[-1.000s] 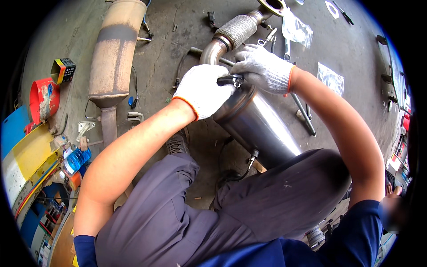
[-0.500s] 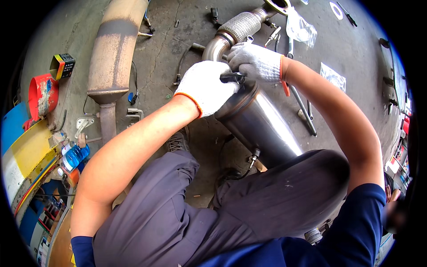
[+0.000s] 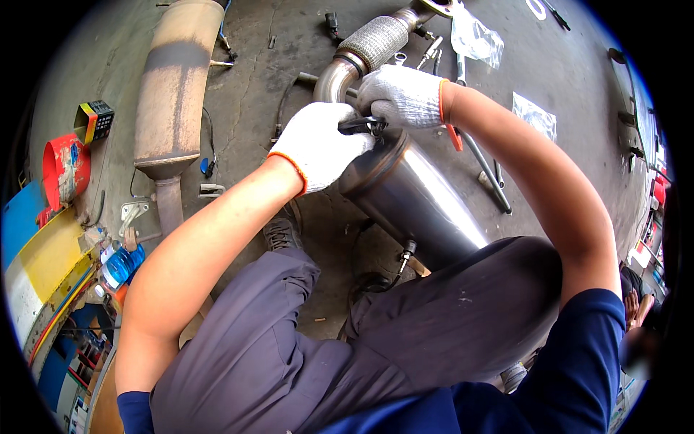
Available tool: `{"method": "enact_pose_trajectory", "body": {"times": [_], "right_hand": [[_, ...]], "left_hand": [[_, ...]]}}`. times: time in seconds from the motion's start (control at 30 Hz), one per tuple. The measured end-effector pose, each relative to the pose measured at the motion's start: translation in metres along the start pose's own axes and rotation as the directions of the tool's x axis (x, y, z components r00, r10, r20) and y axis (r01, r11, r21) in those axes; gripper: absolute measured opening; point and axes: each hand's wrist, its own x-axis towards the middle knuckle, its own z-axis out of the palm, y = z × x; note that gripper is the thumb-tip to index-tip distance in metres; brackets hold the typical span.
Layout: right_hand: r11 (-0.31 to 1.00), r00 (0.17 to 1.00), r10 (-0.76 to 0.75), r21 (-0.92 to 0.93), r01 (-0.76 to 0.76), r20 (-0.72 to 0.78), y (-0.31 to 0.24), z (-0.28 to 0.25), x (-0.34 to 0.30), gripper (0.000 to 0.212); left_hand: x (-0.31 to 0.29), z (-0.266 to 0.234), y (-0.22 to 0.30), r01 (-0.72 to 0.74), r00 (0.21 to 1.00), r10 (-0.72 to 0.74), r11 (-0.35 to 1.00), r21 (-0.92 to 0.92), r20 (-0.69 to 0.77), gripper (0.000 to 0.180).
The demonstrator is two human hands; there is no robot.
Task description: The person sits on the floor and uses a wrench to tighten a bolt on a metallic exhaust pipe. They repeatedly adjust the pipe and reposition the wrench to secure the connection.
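Note:
A shiny metal exhaust canister [image 3: 426, 199] lies tilted between my legs, its bent pipe [image 3: 334, 81] leading up to a braided flexible section [image 3: 374, 42]. My left hand [image 3: 318, 148], in a white knitted glove, is closed on a short black piece [image 3: 354, 126] over the canister's upper end. Close beside it, my right hand [image 3: 405, 95], gloved the same way, has its fingers curled in near the pipe bend. Whatever the right fingers grip is hidden. Lower on the canister, a sensor with a cable [image 3: 408, 249] sticks out near my knee.
An older, rusty exhaust canister [image 3: 173, 101] lies on the left. Right of my hands are a long-handled tool [image 3: 486, 170] and clear plastic bags [image 3: 477, 37]. A red container [image 3: 66, 168], a small black-and-yellow box [image 3: 94, 120] and a blue bottle [image 3: 121, 265] stand at far left.
The whole view has shifted slightly, so things appear a little further left and up. Both hands keep nearly the same place at the canister's upper end, the left still on the black piece.

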Motion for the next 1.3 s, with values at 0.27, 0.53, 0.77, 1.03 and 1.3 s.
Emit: {"method": "enact_pose_trajectory", "body": {"times": [0.27, 0.53, 0.77, 1.03, 1.3], "right_hand": [[0.998, 0.997, -0.045, 0.042, 0.048, -0.054, -0.005, -0.001, -0.02, 0.036], [0.992, 0.987, -0.121, 0.015, 0.123, -0.107, 0.003, 0.008, -0.007, 0.033], [0.987, 0.986, -0.132, 0.075, 0.14, -0.106, 0.002, 0.013, -0.01, 0.034], [0.983, 0.975, -0.161, 0.069, 0.173, -0.153, -0.001, 0.017, -0.014, 0.036], [0.986, 0.965, -0.114, 0.092, 0.139, -0.235, -0.008, 0.027, -0.017, 0.03]], "left_hand": [[0.003, 0.001, 0.001, -0.038, 0.999, 0.04, 0.991, 0.128, -0.009, 0.029], [0.001, 0.001, 0.001, -0.044, 0.999, 0.046, 0.992, 0.114, -0.014, 0.029], [0.001, 0.002, -0.002, -0.057, 0.998, 0.062, 0.989, 0.14, -0.031, 0.031], [0.004, 0.001, 0.0, -0.043, 0.999, 0.041, 0.958, 0.284, 0.014, 0.036], [0.007, -0.002, 0.004, -0.072, 0.997, 0.054, 0.933, 0.353, 0.06, 0.039]]}}
